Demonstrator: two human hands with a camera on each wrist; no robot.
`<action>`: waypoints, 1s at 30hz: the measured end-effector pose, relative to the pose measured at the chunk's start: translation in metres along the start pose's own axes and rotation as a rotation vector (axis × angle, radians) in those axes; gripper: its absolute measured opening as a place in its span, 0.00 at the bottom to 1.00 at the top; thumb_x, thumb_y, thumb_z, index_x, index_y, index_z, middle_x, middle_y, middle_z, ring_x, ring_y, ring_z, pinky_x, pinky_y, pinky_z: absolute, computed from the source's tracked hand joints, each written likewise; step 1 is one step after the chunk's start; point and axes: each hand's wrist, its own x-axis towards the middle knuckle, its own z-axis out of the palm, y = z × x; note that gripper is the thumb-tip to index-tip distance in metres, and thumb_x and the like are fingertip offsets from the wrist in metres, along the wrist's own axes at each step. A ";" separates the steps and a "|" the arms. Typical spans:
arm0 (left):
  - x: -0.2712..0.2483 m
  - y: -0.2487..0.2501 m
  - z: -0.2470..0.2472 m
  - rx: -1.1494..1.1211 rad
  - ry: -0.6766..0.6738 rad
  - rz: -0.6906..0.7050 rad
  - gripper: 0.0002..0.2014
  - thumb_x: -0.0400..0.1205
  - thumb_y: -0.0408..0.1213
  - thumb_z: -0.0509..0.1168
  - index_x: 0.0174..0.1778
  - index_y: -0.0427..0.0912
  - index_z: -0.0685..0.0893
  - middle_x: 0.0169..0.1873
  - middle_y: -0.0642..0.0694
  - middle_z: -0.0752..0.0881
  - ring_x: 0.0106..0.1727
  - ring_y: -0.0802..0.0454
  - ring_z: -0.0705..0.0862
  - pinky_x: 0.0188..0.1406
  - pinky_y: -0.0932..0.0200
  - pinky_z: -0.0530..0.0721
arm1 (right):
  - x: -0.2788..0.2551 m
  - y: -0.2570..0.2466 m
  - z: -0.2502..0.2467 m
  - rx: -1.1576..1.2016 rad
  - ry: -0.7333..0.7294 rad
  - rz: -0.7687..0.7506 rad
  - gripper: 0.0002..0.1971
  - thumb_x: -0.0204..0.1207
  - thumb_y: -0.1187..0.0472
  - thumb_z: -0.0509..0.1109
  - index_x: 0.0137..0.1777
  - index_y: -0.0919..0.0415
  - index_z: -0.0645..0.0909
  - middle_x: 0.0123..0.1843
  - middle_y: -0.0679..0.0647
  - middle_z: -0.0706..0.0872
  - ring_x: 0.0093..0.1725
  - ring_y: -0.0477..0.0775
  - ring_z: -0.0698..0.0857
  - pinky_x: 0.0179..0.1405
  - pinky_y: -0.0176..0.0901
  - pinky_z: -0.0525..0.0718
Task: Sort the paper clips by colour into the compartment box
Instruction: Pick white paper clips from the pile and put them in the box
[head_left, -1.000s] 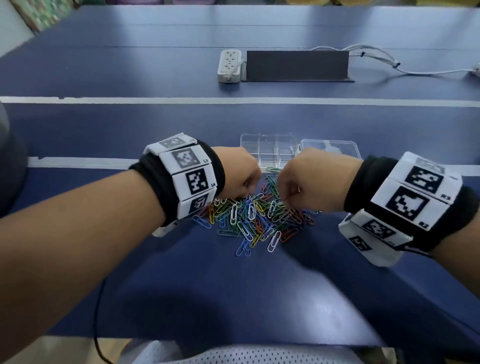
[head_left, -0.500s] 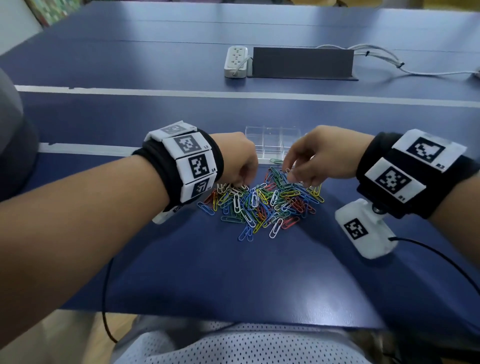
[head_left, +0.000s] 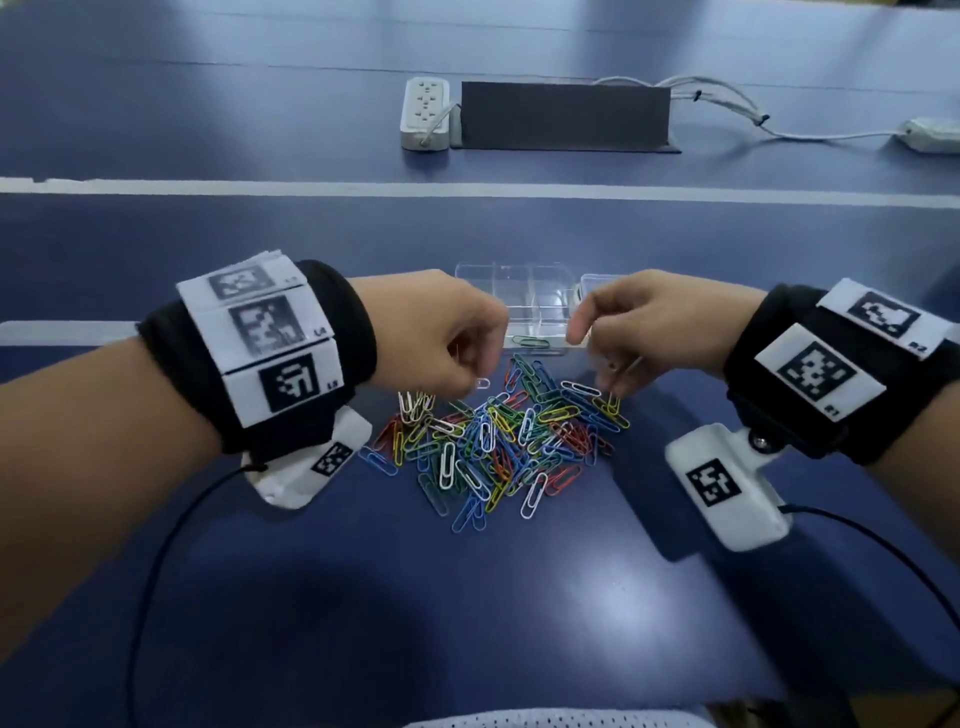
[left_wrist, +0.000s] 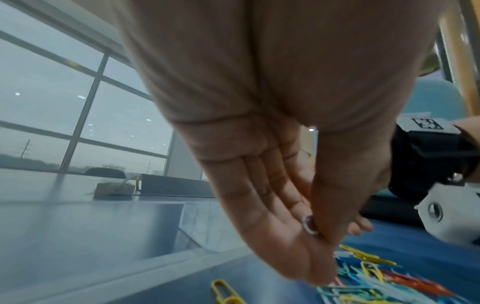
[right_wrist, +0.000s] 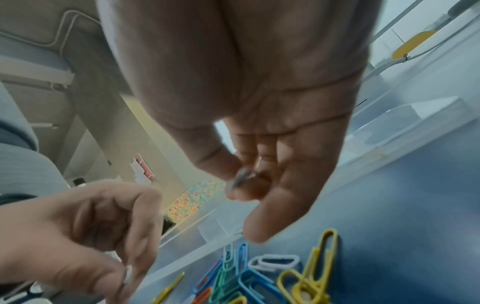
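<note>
While both hands hover over the loose heap of coloured wire paper clips on the dark blue table, nearly all the sorting is left to do. Clear plastic compartment box sits just beyond the heap, between the two hands; one green paper clip lies in its near compartment, the rest look unfilled.

Left hand: fingers curled in, thumb pressed to fingertips, pinching a white paper clip whose end pokes out toward the heap. A bunch of white clips hangs or stands just under it; cannot tell whether they are linked to the held one.

Right hand: thumb and forefinger closed on a small greyish clip, colour unclear; other fingers loosely extended above the heap's right edge.

Risks, as judged:
- Clips interlock. Lifting one may drag a chain of mixed colours, which could land in the wrong compartment.
- Thin wire in a fingertip pinch may slip and fall back.
- Compartment dividers are transparent and hard to read, so a drop could stray across one.
- Both hands converge on the box, so they could collide.
- Wrist cables trail near the heap and may scatter it.
</note>
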 end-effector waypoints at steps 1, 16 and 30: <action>0.000 -0.002 0.001 -0.053 -0.025 -0.004 0.12 0.73 0.30 0.66 0.42 0.55 0.80 0.32 0.53 0.86 0.29 0.65 0.81 0.36 0.68 0.80 | 0.002 0.000 0.000 0.013 0.029 0.027 0.13 0.76 0.72 0.53 0.39 0.60 0.78 0.30 0.57 0.74 0.28 0.55 0.82 0.30 0.44 0.87; 0.006 -0.001 0.019 0.122 -0.115 -0.018 0.11 0.69 0.49 0.74 0.47 0.57 0.84 0.27 0.58 0.72 0.32 0.68 0.73 0.42 0.62 0.72 | 0.002 0.006 0.014 -0.763 0.138 -0.129 0.03 0.69 0.57 0.72 0.39 0.52 0.87 0.24 0.44 0.73 0.27 0.40 0.72 0.27 0.28 0.67; 0.010 0.002 0.020 0.168 -0.101 0.037 0.03 0.74 0.43 0.69 0.41 0.50 0.87 0.38 0.47 0.86 0.39 0.51 0.80 0.45 0.55 0.81 | 0.005 0.005 0.011 -0.714 0.205 -0.218 0.04 0.70 0.56 0.73 0.44 0.48 0.84 0.25 0.45 0.69 0.26 0.40 0.68 0.28 0.29 0.65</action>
